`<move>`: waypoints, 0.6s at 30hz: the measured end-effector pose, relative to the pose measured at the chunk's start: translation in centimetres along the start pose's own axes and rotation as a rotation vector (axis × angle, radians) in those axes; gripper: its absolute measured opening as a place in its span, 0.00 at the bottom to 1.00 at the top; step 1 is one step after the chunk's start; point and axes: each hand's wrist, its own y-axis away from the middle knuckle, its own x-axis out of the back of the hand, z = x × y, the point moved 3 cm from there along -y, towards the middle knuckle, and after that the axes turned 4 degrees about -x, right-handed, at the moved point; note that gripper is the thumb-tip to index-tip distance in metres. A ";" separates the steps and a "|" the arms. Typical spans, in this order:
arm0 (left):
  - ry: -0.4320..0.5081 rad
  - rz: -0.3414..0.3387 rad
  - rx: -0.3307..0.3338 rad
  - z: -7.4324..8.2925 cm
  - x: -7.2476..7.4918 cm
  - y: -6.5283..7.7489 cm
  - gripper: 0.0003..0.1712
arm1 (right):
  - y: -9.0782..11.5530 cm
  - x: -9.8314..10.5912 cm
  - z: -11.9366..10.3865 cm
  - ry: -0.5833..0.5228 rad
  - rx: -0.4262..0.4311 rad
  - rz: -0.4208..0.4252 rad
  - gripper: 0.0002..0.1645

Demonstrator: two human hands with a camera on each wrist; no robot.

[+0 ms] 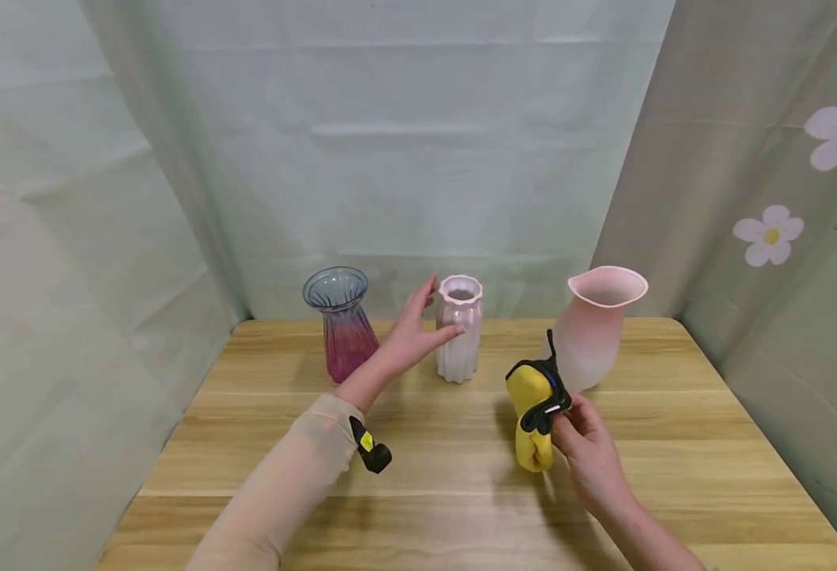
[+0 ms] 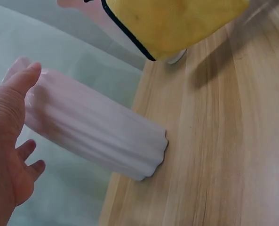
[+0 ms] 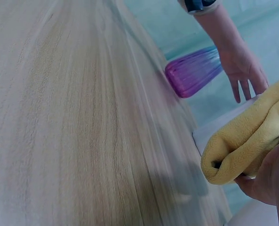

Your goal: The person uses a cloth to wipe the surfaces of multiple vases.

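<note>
Fingers of the left hand (image 1: 407, 336) are spread and fairly straight, the thumb well apart from the others, framing the upper part of a white fluted vase (image 1: 458, 342) that stands upright on the wooden table (image 1: 418, 515). From the head view the thumb crosses in front of this vase while the other fingers reach up past its left side; whether the thumb touches it cannot be told, and the left wrist view shows a gap between the other visible fingertips and its wall. Fingers and thumb of the right hand (image 1: 591, 456) pinch a yellow cloth (image 1: 530, 387) with black edging by its right side; the cloth is folded into a bundle, hanging to the left of those fingers and raised above the table. Just beyond the right fingers, partly hidden by the cloth, a pink-and-white vase (image 1: 597, 329) with a wavy flared mouth stands upright. Left of the left fingers, partly behind the wrist, is a ribbed glass vase (image 1: 347, 337), bluish at the mouth and magenta below. Below the left fingers, a black device (image 1: 371, 448) with a yellow patch sits at the sleeve cuff (image 1: 339, 412).
</note>
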 end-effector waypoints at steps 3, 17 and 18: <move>0.026 -0.031 0.007 -0.3 -0.1 -0.3 0.61 | 0.0 0.0 -0.1 0.001 0.002 0.000 0.11; 0.121 -0.090 0.055 -1.6 -0.3 -0.4 0.55 | -0.9 -0.8 -0.6 0.016 0.005 -0.020 0.15; 0.124 -0.089 0.054 -1.7 -0.3 -0.4 0.54 | -1.1 -0.9 -0.8 0.016 0.010 -0.023 0.15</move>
